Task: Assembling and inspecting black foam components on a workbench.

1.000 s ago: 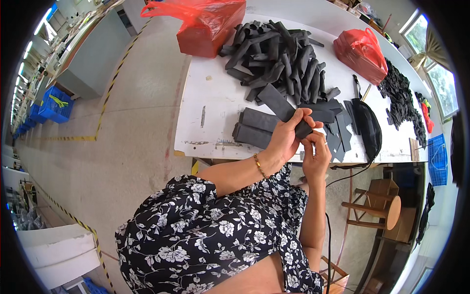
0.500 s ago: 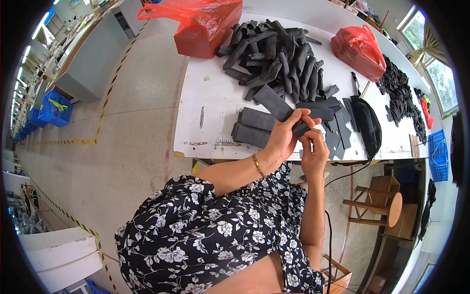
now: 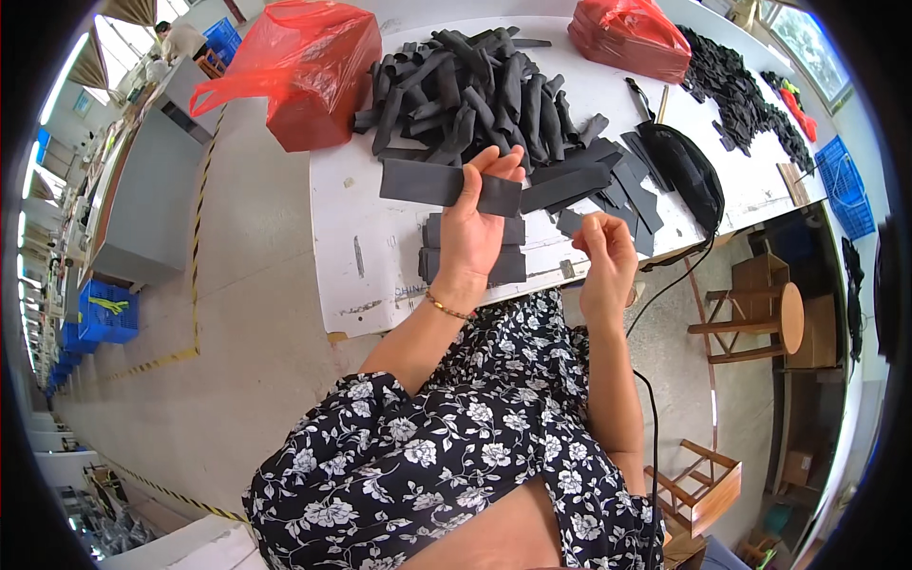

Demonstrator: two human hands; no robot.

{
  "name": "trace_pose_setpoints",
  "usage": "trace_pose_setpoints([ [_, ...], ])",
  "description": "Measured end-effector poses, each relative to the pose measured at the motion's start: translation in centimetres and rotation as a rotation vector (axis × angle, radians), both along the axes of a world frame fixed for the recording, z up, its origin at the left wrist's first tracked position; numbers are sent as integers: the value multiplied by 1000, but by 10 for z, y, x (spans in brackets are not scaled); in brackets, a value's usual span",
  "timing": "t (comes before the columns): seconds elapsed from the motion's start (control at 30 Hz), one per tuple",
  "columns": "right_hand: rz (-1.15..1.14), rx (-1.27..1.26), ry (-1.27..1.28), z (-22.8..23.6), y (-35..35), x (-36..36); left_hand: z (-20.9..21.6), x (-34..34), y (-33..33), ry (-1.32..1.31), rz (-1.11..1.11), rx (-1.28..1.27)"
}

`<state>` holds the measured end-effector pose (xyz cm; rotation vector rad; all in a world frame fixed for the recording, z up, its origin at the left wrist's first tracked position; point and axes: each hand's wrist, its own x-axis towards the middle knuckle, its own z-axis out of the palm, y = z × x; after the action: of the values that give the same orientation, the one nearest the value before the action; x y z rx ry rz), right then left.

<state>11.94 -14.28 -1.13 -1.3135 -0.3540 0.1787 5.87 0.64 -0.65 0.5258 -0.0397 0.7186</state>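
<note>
My left hand [image 3: 478, 223] holds a flat black strip [image 3: 418, 182] level above the table, the thumb across its front and the fingers behind it. To its right, my right hand [image 3: 608, 252] is closed in a pinch, apart from the strip. A small dark piece shows at those fingertips; whether it is held or lies behind them I cannot tell. Below the left hand, flat black pieces [image 3: 518, 266] lie stacked near the table edge. Loose black strips [image 3: 638, 195] spread beyond my right hand. Farther back is a heap of rolled black pieces [image 3: 494, 95].
On the white table [image 3: 332, 237] stand two red plastic bags [image 3: 323, 85], [image 3: 632, 43]. A black pouch [image 3: 689, 176] with a cord lies at the right, before a heap of small black pieces [image 3: 741, 95]. A wooden stool [image 3: 784, 318] stands below right.
My hands have moved apart. The strip in my left hand has turned from slanted to nearly level, and my right hand has come away from it. The view has shifted.
</note>
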Motion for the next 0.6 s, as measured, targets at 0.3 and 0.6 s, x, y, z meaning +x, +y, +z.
trace_pose_setpoints([
  [0.3, -97, -123, -729, 21, 13, -12, -28, -26, 25, -77, -36, 111],
  [0.6, 144, -163, -543, -1, 19, -14, -23, -60, 41, 227, 139, 58],
])
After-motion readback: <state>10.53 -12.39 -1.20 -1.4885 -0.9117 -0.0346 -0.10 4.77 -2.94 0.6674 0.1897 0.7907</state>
